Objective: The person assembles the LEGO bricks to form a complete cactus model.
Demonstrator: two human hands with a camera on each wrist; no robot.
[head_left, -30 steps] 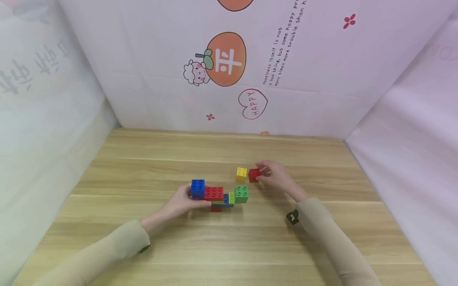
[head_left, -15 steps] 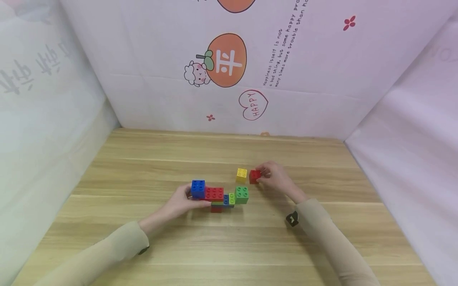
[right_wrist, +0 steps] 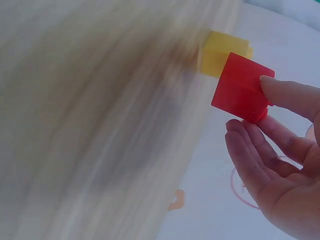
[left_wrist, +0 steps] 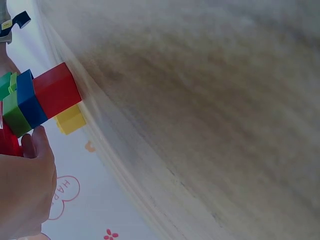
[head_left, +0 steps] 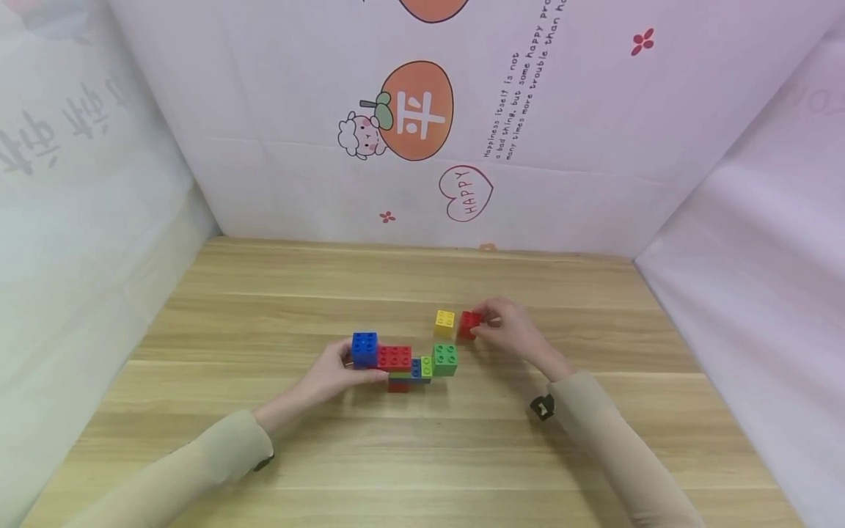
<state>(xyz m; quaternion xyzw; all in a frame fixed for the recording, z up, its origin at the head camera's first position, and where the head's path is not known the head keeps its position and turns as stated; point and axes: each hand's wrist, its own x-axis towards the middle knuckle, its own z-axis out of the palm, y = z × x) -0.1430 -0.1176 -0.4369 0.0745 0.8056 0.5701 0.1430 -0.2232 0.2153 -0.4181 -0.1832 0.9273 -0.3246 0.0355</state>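
Observation:
My left hand (head_left: pixel 337 372) grips the left end of a built row of toy building bricks. A blue brick (head_left: pixel 364 349) tops its left end beside a long red brick (head_left: pixel 394 357). Toward the right come a lime piece (head_left: pixel 427 367) and a green brick (head_left: pixel 445 359). Underneath juts a red bottom brick (left_wrist: pixel 57 90), seen best in the left wrist view below a dark blue layer (left_wrist: pixel 30 100). Between thumb and fingers my right hand (head_left: pixel 515 334) pinches a single red brick (right_wrist: pixel 243 87). The yellow brick (head_left: pixel 444 323) is just left of that one, unheld.
Both hands work over a wooden table (head_left: pixel 422 455). A white printed sheet (head_left: pixel 284 147) stands along the back edge, and pale cloth walls rise on the left (head_left: pixel 86 220) and right (head_left: pixel 746 242). Dark bands show near both sleeve cuffs.
The red brick in my right hand has turned slightly and come a touch nearer. My left hand and the built bricks stay practically still.

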